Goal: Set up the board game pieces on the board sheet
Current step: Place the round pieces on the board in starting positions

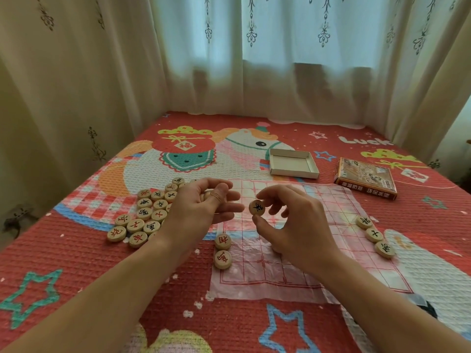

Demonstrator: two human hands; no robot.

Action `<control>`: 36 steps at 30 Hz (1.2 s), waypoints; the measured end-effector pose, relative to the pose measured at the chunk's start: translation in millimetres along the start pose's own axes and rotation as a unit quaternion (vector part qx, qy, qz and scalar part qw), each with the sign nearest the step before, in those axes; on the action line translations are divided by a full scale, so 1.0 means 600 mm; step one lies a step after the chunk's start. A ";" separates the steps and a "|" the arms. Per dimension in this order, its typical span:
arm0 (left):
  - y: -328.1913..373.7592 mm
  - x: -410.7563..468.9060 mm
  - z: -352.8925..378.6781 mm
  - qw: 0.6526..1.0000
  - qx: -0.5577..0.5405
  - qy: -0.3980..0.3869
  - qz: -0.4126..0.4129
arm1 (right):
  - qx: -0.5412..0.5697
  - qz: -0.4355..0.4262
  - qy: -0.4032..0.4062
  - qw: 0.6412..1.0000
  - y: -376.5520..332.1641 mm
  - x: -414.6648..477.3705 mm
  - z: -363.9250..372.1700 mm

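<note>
A thin plastic board sheet (318, 256) with a red grid lies on the mat in front of me. My right hand (293, 225) hovers over it and pinches a round wooden piece (257, 207) with a black character between thumb and fingertips. My left hand (204, 207) is held just left of it, its fingers curled round another wooden piece (207, 194), mostly hidden. A pile of wooden pieces (147, 215) lies left of the sheet. Two red-marked pieces (222, 250) sit at the sheet's left edge, three black-marked pieces (374, 235) at its right edge.
An open white box tray (293, 163) lies beyond the sheet, and the printed game box lid (365, 178) to its right. Everything rests on a red patterned mat (102, 276). Curtains (254, 59) hang behind and at both sides.
</note>
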State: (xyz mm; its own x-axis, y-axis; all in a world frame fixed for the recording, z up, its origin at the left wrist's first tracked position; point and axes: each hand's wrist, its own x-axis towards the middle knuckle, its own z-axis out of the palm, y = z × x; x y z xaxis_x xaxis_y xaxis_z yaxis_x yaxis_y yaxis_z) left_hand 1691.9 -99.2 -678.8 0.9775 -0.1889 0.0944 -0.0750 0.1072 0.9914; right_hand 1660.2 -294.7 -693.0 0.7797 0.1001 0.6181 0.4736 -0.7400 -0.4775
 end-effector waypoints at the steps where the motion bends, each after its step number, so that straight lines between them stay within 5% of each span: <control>1: 0.000 0.000 -0.001 1.000 -0.001 0.002 0.004 | 0.000 -0.001 -0.001 1.000 0.000 0.001 0.000; 20: 0.005 -0.021 0.069 0.996 -0.081 -0.050 0.001 | -0.055 0.074 0.013 0.996 0.065 -0.026 -0.088; 36: 0.001 -0.022 0.064 0.993 -0.093 -0.059 -0.045 | -0.156 0.149 -0.123 0.969 0.127 -0.021 -0.121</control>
State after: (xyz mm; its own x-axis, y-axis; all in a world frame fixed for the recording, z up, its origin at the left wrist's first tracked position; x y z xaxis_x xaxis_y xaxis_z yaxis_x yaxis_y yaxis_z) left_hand 1671.1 -134.2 -676.2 0.9481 -0.3166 0.0277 0.0590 0.2611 0.9635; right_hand 1656.5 -400.6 -691.7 0.9551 -0.0223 0.2954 0.0949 -0.9215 -0.3766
